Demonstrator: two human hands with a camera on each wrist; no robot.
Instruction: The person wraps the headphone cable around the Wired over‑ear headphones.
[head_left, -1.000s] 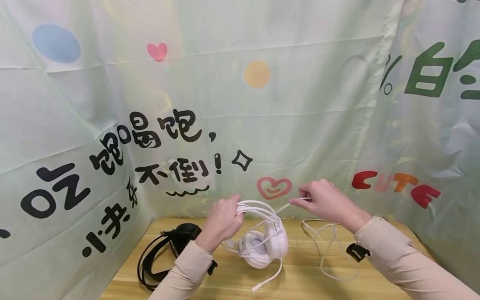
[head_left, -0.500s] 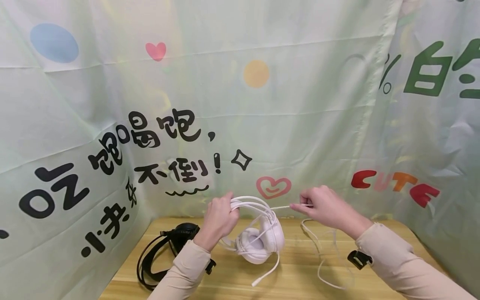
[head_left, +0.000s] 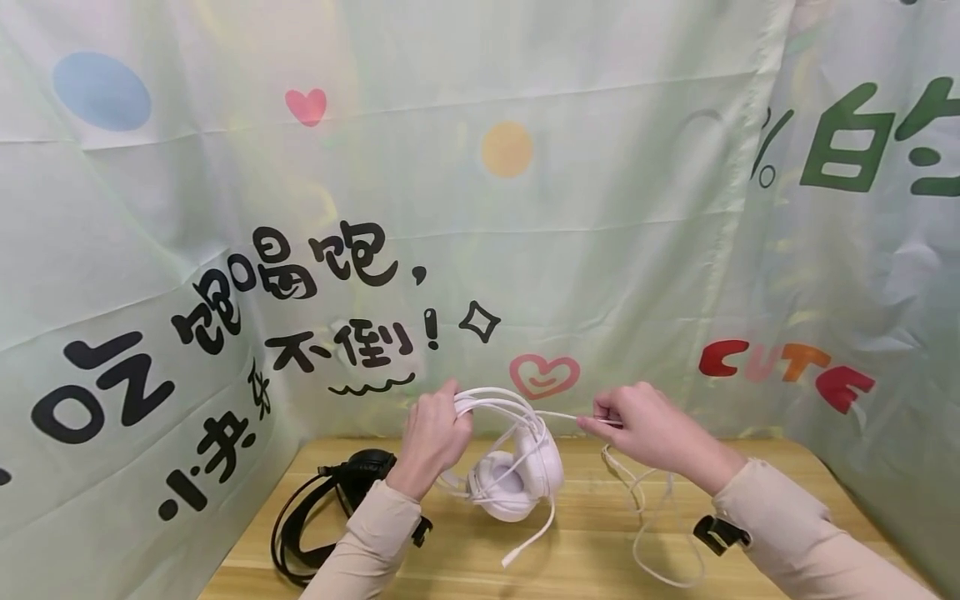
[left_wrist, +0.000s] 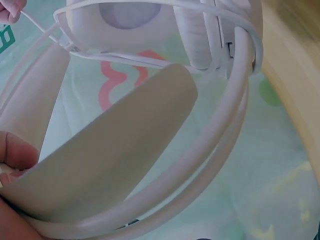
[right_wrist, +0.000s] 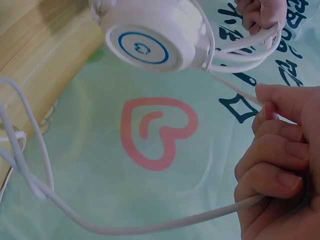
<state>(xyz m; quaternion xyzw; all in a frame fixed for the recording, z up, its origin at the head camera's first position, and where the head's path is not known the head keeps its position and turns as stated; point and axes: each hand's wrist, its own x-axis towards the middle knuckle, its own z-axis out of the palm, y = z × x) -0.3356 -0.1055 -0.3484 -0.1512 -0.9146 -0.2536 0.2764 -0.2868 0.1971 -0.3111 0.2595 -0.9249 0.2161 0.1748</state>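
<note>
White over-ear headphones point(head_left: 542, 467) hang above the table, their headband point(left_wrist: 125, 145) gripped by my left hand point(head_left: 435, 433). A short microphone boom point(head_left: 536, 542) points down from one ear cup. Turns of white cable point(head_left: 491, 492) wrap round the ear cups and band. To the right, my right hand point(head_left: 637, 423) pinches the cable between thumb and forefinger, with the other fingers curled round it. From the headphones to that hand the cable point(right_wrist: 235, 88) runs taut. Its slack length point(right_wrist: 150, 229) loops below the hand and down to the table.
Black headphones point(head_left: 367, 471) with a black cable lie at the table's left. Loose white cable point(head_left: 637, 550) trails over the wooden table point(head_left: 592, 567) on the right. A printed cloth point(head_left: 420, 167) hangs closely behind and at both sides.
The headphones and my left hand have shifted slightly left and up. My right hand has dropped a little, and the cable stretch between the hands has become flatter.
</note>
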